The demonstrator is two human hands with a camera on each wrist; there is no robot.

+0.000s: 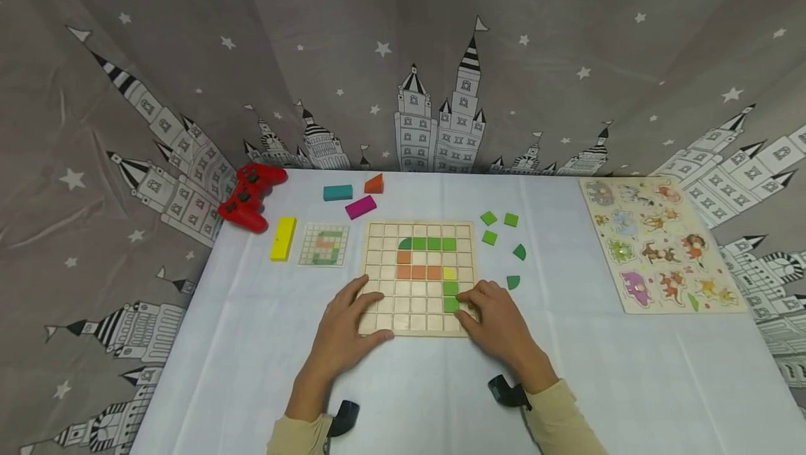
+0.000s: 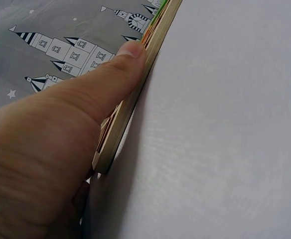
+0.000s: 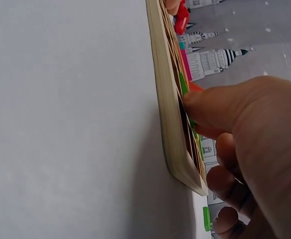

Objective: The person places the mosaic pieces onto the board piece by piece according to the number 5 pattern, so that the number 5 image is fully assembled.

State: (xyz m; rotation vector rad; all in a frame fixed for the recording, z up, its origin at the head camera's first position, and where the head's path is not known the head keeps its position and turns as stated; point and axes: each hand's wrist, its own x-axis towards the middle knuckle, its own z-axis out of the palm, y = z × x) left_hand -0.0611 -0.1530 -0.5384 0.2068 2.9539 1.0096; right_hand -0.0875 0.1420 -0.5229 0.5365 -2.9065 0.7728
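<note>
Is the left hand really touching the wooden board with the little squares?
Touching. The left wrist view shows the left hand with its thumb against the edge of the wooden board.

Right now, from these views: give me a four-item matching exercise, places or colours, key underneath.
1. card
2. controllers
3. left hand
4. right hand

A. at a green tile in the grid
B. red
C. at the grid's near left corner
D. between the yellow block and the grid

Pairs: 1-D, 2-B, 3-C, 4-A
</note>
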